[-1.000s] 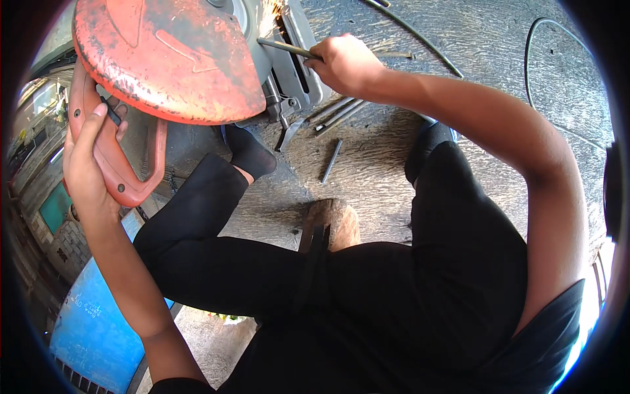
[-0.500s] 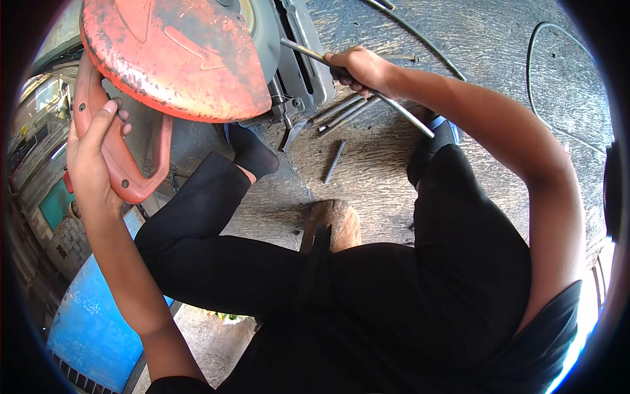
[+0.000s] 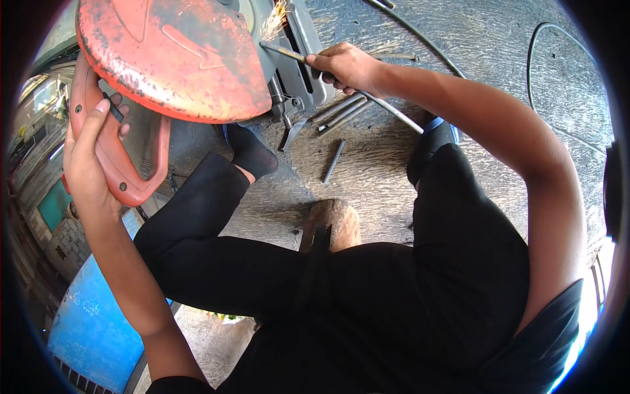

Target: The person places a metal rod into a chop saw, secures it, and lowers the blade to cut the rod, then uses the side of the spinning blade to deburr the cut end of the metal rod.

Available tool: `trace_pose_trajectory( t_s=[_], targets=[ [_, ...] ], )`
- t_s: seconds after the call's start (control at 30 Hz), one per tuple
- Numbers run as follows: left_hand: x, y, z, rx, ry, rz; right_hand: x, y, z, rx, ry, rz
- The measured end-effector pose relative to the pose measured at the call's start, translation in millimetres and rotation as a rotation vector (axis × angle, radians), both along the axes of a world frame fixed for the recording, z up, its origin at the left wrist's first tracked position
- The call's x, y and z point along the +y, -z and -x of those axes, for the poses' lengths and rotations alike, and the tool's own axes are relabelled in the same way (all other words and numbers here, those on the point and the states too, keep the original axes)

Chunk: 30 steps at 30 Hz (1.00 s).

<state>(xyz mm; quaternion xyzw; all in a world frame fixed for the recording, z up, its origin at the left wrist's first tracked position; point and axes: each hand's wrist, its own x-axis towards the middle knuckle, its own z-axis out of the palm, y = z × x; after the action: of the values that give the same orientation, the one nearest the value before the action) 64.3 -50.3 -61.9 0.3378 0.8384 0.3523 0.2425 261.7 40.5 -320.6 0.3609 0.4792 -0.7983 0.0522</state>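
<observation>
A cut-off saw with a worn red blade guard (image 3: 177, 62) stands at the upper left. My left hand (image 3: 95, 141) is wrapped round its red loop handle (image 3: 121, 167), thumb and fingers by the dark trigger. With my right hand (image 3: 344, 69) I grip a thin metal rod (image 3: 397, 115). The rod's far end meets the side of the grey cutting disc (image 3: 266, 29). Orange sparks (image 3: 275, 20) fly up from beside the disc. The rod's other end slants down toward my right foot.
Several short rod pieces (image 3: 344, 111) lie beside the saw base, and one cut piece (image 3: 333, 161) lies nearer me. A wooden block (image 3: 341, 226) is between my legs. A cable (image 3: 531, 79) curves at right; a blue container (image 3: 98, 322) stands at lower left.
My right hand has moved left with the rod, bringing its end to the disc. Sparks have appeared. The saw's handle and guard have shifted slightly left.
</observation>
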Motion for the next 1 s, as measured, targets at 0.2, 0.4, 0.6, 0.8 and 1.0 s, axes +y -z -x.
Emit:
trace_pose_trajectory(
  t_s=[0.2, 0.4, 0.6, 0.8, 1.0],
  targets=[
    [-1, -2, 2, 0.035, -0.011, 0.025, -6, 3, -1, -0.005, 0.014, -0.251],
    [-1, -2, 1, 0.048, 0.01, 0.029, -9, -1, 2, -0.065, -0.044, -0.453],
    [0, 0, 1, 0.055, -0.006, 0.056, -12, -1, 1, -0.046, -0.014, -0.589],
    [1, 2, 1, -0.003, -0.012, 0.029, -11, -5, -1, -0.04, -0.012, -0.624],
    [0, 1, -1, 0.012, -0.007, 0.038, -13, -4, -1, -0.003, 0.002, -0.796]
  ],
)
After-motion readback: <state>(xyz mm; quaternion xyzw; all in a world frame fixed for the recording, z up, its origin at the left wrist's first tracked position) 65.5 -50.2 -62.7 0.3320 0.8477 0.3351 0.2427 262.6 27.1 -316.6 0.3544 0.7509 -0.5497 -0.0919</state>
